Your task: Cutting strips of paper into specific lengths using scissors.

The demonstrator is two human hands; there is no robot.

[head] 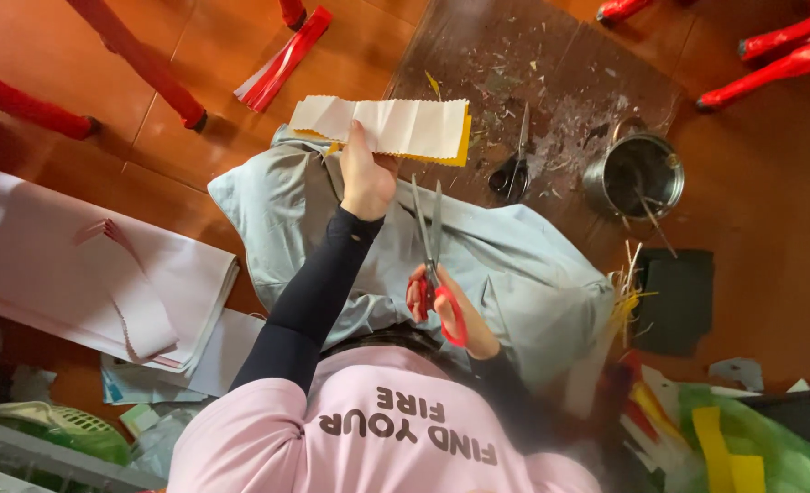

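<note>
Our left hand [365, 180] pinches the folded white paper strip [382, 125] taut — right hand [446, 306] grips red-handled scissors [432, 251] (blades parted) for cutting.

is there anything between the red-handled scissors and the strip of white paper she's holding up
Nothing visible does. The right hand holds the red-handled scissors with blades open, pointing toward the white paper strip that the left hand holds up. Between blade tips and strip lies only open air above the grey cloth.
</note>
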